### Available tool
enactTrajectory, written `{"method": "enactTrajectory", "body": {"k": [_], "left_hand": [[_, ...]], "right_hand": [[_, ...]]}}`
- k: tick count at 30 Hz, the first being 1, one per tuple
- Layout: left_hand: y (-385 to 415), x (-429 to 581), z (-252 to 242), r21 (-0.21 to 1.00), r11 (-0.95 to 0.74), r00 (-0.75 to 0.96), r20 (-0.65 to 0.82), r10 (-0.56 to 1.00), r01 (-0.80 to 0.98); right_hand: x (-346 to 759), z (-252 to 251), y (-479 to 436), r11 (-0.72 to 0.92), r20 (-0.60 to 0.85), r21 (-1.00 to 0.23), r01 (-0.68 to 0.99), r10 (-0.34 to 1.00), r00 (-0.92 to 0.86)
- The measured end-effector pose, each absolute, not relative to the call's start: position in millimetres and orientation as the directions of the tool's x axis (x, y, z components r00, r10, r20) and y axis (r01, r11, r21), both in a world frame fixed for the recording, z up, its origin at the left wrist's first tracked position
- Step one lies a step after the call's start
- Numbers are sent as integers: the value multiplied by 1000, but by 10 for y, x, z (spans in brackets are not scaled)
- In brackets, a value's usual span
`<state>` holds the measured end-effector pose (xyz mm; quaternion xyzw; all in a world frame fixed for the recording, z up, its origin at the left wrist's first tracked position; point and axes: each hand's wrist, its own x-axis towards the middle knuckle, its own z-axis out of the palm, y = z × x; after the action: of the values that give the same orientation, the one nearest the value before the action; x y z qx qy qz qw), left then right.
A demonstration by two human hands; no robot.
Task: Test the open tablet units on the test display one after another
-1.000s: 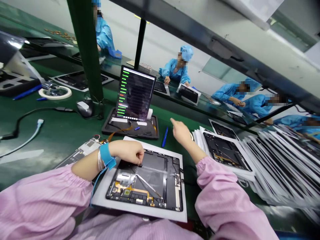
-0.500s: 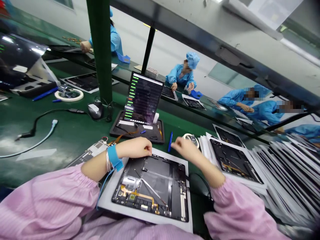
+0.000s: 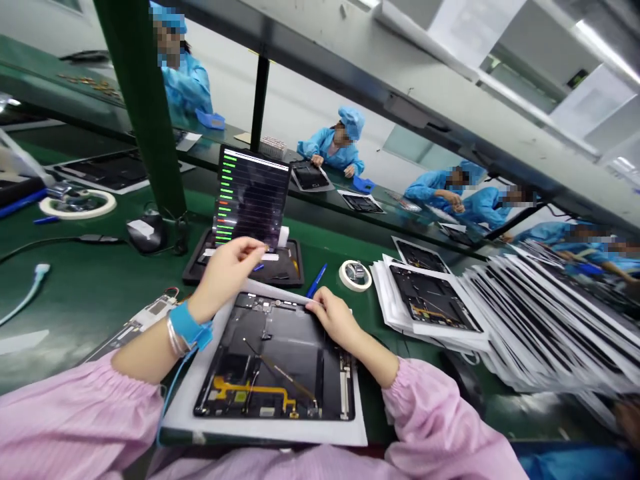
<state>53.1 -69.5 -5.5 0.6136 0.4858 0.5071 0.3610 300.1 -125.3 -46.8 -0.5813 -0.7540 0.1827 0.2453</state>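
Note:
A dark tablet housing, with its inner parts and an orange flex cable exposed, lies on a white sheet in front of me. My left hand, with a blue wrist strap on its wrist, is raised past the housing's far edge. Its thumb and fingertips are pinched together; whatever is between them is too small to make out. On the far right part of the housing's edge, my right hand has its fingers and thumb closed. A thin strip crosses the housing diagonally.
Behind stands a lit screen in a black tray. A blue pen and a tape roll lie beyond my right hand. Stacked sheets and housings crowd the right. A circuit board sits left. Several co-workers in blue work across the bench.
My left hand has lifted off the housing's far edge toward the screen. The right hand has come down from the air onto that edge. The whole view has shifted.

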Motion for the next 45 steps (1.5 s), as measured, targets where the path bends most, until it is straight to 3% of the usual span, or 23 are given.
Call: {"method": "enactTrajectory", "body": {"k": [3,5,9,15,20,24,26,28,31,37,41,45], "left_hand": [[-704,484,5,945,-295,-240,322,916,142],[-698,470,12,944,-306,-282,328,901,121],[-677,498,-30,948,-284,-172,307,936,143],[-666,591,-116,924,-269,60,263,963,270],[-697,656,-199,855,-330,229,255,939,401],[-814,741,-300,709,-455,383,275,882,539],[-901,826,-343,620,-538,412,351,841,571],[-1008,970,-360,569,-615,446,423,788,546],[-1189,1342,-322,630,-655,568,383,729,416],[-1266,2549,-142,907,-365,702,120,702,210],[-1109,3244,-72,986,-41,646,-76,760,165],[-1027,3577,-39,989,52,604,-125,787,137]], "right_hand": [[3233,-336,-1077,215,314,-729,650,949,37],[3442,-204,-798,148,365,-763,629,902,230],[3785,115,-19,-30,304,-785,619,852,426],[3833,416,612,-201,228,-711,674,840,491],[3793,759,227,-100,356,-633,768,843,403],[4045,1158,-638,130,467,-489,863,874,133],[4260,1208,-1105,165,416,-382,909,910,9],[4484,1076,-1492,114,252,-279,953,967,-42],[4738,629,-1827,109,75,-126,986,992,-100],[4851,-27,-1880,174,348,206,963,907,-238],[4953,-53,-1933,197,412,160,967,877,-247],[5110,8,-1994,211,478,117,970,845,-241]]}}
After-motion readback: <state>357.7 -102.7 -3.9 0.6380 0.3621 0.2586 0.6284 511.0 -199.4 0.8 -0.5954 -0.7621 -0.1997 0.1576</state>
